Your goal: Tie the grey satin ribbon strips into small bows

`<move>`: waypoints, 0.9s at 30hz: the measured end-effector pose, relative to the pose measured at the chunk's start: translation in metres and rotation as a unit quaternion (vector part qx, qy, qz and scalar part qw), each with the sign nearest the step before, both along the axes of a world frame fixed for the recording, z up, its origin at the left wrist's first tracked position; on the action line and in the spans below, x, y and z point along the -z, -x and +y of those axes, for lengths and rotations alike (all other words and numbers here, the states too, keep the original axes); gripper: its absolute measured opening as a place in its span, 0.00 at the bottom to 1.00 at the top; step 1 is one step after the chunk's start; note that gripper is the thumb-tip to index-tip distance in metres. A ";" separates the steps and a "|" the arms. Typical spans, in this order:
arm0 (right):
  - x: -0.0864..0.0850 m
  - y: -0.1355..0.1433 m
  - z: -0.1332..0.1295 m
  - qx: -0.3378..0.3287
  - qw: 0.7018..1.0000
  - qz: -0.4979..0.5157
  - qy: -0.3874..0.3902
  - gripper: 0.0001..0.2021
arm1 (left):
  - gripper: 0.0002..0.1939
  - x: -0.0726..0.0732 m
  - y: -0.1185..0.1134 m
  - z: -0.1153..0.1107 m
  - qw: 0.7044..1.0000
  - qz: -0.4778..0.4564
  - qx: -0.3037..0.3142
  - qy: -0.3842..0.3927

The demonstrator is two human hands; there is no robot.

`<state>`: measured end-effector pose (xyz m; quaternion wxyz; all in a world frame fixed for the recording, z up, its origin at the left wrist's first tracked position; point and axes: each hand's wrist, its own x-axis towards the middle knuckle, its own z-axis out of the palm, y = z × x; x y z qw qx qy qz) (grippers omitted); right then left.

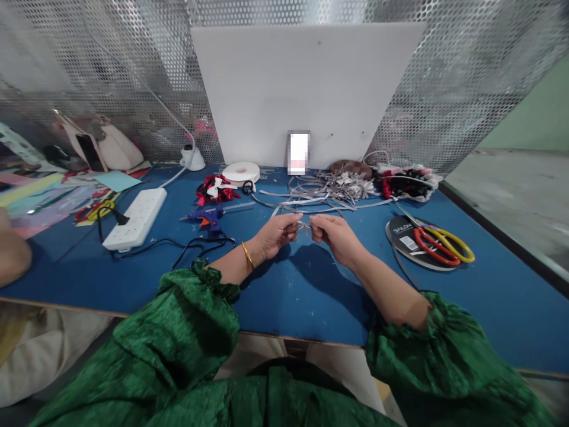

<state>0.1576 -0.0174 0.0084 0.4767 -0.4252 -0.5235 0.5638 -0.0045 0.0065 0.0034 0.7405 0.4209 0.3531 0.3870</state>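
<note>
Both hands meet over the middle of the blue table, pinching a small grey ribbon bow [304,225] between them. My left hand [281,232] grips one side of it, thumb pressed to the curled fingers. On the other side my right hand [332,232] holds it in the same kind of pinch. The fingers partly hide the ribbon, so its exact shape is hard to make out. Just beyond the hands lie long grey ribbon strips [311,204] and a heap of grey ribbon pieces [349,187].
A blue glue gun [208,218] and white power strip [136,219] lie left, with cords trailing. Scissors [444,244] rest on a ribbon spool [402,228] at right. Red-and-white bows [216,190], a white ribbon roll [240,173] and a phone [299,153] stand behind. Another person's arm [11,252] is far left.
</note>
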 end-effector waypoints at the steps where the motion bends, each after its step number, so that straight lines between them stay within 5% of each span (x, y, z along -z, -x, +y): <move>1: 0.001 0.000 0.001 0.001 1.000 -0.005 -0.001 0.18 | 0.21 0.000 0.001 0.000 1.000 0.009 0.003 -0.008; 9: 0.011 -0.003 0.005 -0.004 0.999 -0.045 -0.014 0.19 | 0.22 0.004 0.001 -0.001 0.995 0.080 0.040 -0.038; 27: 0.008 0.009 0.000 0.024 0.994 0.100 0.047 0.21 | 0.13 -0.002 -0.012 -0.011 0.998 -0.039 -0.042 0.030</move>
